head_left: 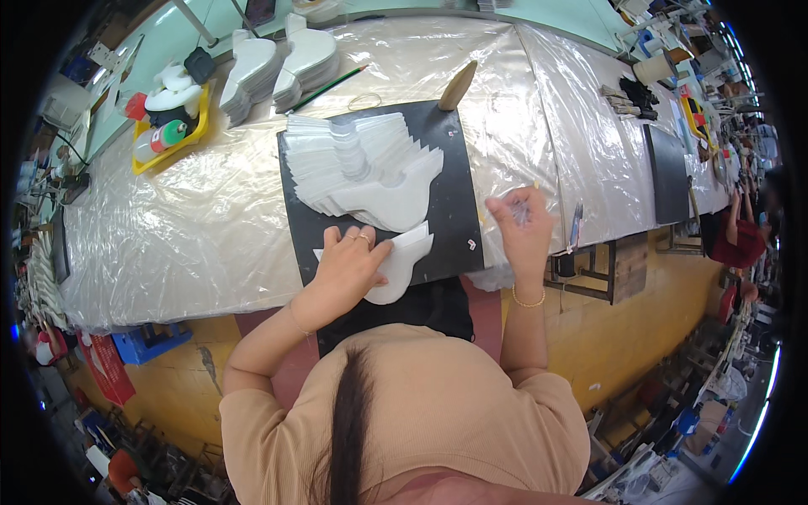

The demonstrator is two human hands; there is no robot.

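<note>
My left hand (349, 265) is closed over a white curved cut-out piece (397, 271), its fingers pressing on it at the near edge of a black mat (454, 215). The piece's rounded end reaches the mat's edge, and part of it is hidden under my hand. Just beyond lies a fanned stack of matching white pieces (345, 160), overlapping in layers. My right hand (526, 227) is raised at the right of the mat with its fingers curled in. A small yellowish tip shows above those fingers, but what they hold is too unclear to name.
Two neat stacks of white pieces (307, 61) stand at the back left, with a green pencil (328, 88) beside them. A yellow tray (202, 126) holds bottles. A wooden tool (457, 87) rests at the mat's far corner. Clear plastic sheeting (185, 244) covers the table.
</note>
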